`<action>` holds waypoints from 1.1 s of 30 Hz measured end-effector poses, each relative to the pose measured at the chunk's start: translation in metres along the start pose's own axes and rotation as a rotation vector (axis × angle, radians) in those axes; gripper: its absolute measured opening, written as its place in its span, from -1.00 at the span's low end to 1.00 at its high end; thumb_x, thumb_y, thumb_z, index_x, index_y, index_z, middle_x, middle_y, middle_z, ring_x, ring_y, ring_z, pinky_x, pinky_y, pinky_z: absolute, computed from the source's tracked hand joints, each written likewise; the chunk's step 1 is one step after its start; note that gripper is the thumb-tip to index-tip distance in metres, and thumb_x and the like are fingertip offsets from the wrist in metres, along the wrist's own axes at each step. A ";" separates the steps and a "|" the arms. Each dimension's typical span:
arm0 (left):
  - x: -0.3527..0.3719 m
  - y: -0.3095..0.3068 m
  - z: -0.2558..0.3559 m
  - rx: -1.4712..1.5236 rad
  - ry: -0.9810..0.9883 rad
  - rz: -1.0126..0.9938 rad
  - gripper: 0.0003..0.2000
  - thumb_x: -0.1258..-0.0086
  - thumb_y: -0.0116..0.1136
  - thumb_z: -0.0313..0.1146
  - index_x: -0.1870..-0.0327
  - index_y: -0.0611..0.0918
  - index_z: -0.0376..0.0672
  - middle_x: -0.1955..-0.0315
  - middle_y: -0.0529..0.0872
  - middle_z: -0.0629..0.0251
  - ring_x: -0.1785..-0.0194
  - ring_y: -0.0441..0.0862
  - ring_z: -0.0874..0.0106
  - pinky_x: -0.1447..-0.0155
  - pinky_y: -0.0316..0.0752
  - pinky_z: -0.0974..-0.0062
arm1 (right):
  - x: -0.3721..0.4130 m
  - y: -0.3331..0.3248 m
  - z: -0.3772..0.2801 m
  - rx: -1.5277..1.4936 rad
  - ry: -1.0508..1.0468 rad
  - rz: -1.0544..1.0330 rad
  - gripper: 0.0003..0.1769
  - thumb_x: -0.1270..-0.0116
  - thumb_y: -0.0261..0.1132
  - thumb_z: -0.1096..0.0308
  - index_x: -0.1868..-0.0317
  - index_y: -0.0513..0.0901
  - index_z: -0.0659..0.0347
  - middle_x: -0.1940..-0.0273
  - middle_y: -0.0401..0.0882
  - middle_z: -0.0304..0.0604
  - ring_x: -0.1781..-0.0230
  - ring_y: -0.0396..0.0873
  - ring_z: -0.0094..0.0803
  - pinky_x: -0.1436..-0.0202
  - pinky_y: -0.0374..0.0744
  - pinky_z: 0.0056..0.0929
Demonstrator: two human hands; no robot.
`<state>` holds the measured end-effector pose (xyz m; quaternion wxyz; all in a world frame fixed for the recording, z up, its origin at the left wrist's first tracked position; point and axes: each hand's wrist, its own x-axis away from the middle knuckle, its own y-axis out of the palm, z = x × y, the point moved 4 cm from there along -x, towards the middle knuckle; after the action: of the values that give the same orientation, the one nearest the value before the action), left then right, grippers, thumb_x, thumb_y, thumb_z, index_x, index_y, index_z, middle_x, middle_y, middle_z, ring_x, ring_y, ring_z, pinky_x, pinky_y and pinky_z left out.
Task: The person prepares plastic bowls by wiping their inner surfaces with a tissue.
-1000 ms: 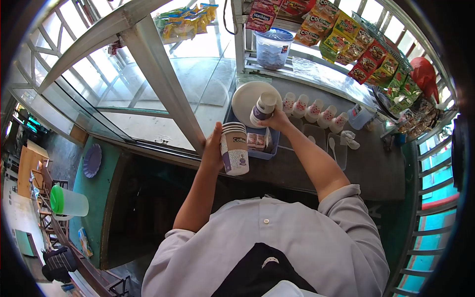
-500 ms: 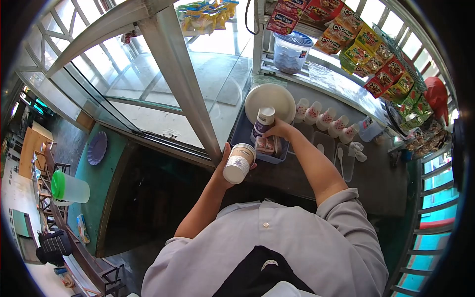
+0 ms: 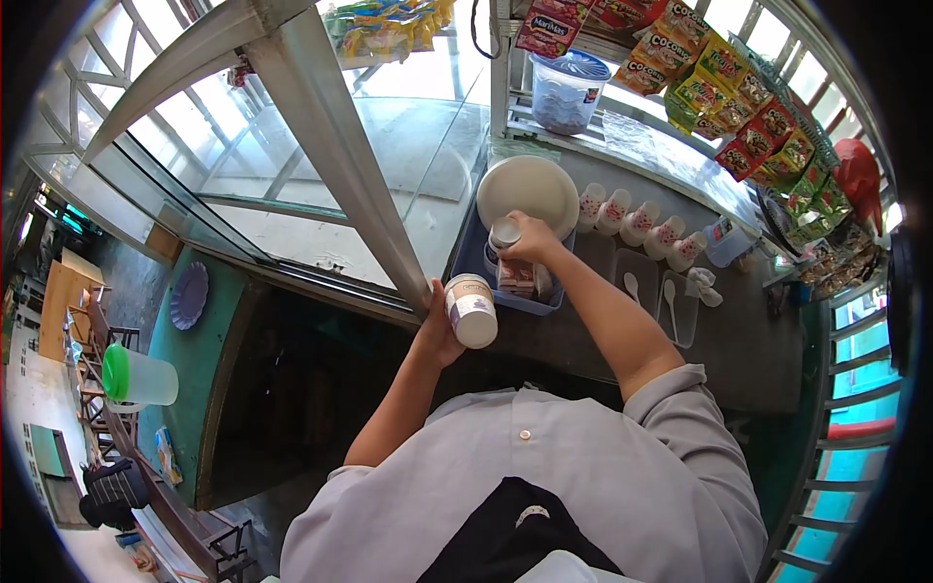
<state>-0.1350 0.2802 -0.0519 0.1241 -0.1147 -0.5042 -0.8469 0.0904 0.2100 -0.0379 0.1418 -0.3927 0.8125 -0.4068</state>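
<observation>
cups (image 3: pixel 471 311): matt paper
tray (image 3: pixel 470 251): smooth plastic
snack packets (image 3: pixel 768 146), upper right: glossy foil
tub (image 3: pixel 567 97): clear plastic
shirt (image 3: pixel 583 457): matt cloth

right hand (image 3: pixel 533 238) covers most of its cup stack (image 3: pixel 502 234) — yellow packets (image 3: pixel 389 19) cut off by top edge.

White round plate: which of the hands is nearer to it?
Right. The right hand holds a cup at the near rim of the plate; the left hand holds stacked cups farther from it.
</observation>
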 end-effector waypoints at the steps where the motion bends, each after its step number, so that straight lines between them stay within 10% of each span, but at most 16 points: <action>1: -0.003 -0.006 -0.003 0.018 -0.016 0.002 -0.24 -0.34 -0.23 0.36 -0.18 0.36 -0.26 0.04 0.59 0.12 0.00 0.62 0.21 -0.14 0.58 0.26 | -0.002 0.003 -0.004 -0.003 0.001 0.000 -0.12 0.25 0.55 0.08 -0.15 0.47 0.24 0.01 0.61 0.11 -0.02 0.57 0.02 -0.10 0.52 -0.22; 10: -0.004 -0.004 -0.003 0.034 0.078 0.044 -0.42 -0.46 -0.29 0.19 -0.22 0.36 -0.12 -0.08 0.54 0.19 -0.10 0.58 0.28 -0.22 0.56 0.33 | -0.005 0.014 -0.008 -0.038 -0.031 -0.024 -0.04 0.02 0.47 0.03 -0.35 0.25 0.21 -0.10 0.51 0.20 -0.09 0.52 0.06 -0.14 0.49 -0.18; 13: -0.004 0.001 -0.003 0.099 0.109 0.007 -0.43 -0.51 -0.32 0.13 -0.25 0.35 -0.19 -0.16 0.48 0.13 -0.23 0.47 0.24 -0.35 0.43 0.25 | 0.002 -0.011 -0.015 0.007 -0.429 0.258 -0.06 -0.10 0.42 0.06 -0.42 0.17 0.19 -0.18 0.45 0.17 -0.11 0.53 -0.01 -0.17 0.47 -0.23; 18: -0.018 0.008 -0.004 0.064 0.163 0.032 -0.44 -0.54 -0.41 0.10 -0.30 0.30 -0.15 -0.22 0.43 0.16 -0.27 0.42 0.23 -0.38 0.36 0.17 | 0.081 -0.067 -0.085 -0.650 -0.252 -0.669 -0.18 -0.18 0.41 0.16 -0.40 0.24 0.11 -0.23 0.38 0.04 -0.08 0.52 -0.30 -0.11 0.52 -0.44; 23: -0.024 0.047 -0.002 -0.122 0.083 -0.071 -0.41 -0.50 -0.43 0.22 -0.34 0.27 0.02 -0.19 0.46 0.25 -0.21 0.48 0.31 -0.14 0.51 0.18 | 0.069 -0.052 -0.053 -0.216 -0.364 -0.258 -0.22 -0.08 0.50 0.13 -0.28 0.38 0.13 -0.13 0.47 -0.08 0.02 0.55 -0.36 -0.07 0.55 -0.45; 28: -0.038 0.055 0.008 -0.547 0.255 0.023 -0.43 -0.49 -0.27 0.17 -0.40 0.17 0.09 -0.27 0.33 0.29 -0.19 0.46 0.38 -0.10 0.49 0.23 | 0.071 -0.057 0.005 -1.134 0.160 -0.122 -0.37 -0.12 0.46 0.14 -0.16 0.42 0.09 -0.05 0.47 -0.24 -0.08 0.49 -0.37 -0.11 0.54 -0.16; 31: -0.040 0.034 0.005 -0.770 0.280 0.082 -0.48 -0.46 -0.01 -0.02 -0.37 0.24 0.04 -0.29 0.30 0.16 -0.21 0.46 0.30 -0.15 0.46 0.25 | 0.065 -0.065 0.039 -1.126 0.283 0.111 -0.39 -0.07 0.48 0.18 -0.10 0.44 0.14 -0.08 0.43 -0.14 0.00 0.55 -0.31 0.00 0.62 -0.21; 33: -0.035 0.040 0.001 -1.489 0.698 -0.126 -0.51 -0.39 0.11 -0.09 -0.29 0.37 -0.03 -0.30 0.31 0.07 -0.29 0.39 0.13 -0.27 0.36 0.21 | 0.061 -0.064 0.048 -1.030 0.278 0.155 -0.41 -0.06 0.49 0.14 -0.06 0.44 0.14 -0.02 0.47 -0.17 0.06 0.57 -0.28 0.05 0.64 -0.17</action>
<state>-0.0889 0.2661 -0.0289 0.1172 0.1312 0.2515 -0.9517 0.1109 0.1149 -0.0135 -0.1484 -0.2926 0.9446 0.0079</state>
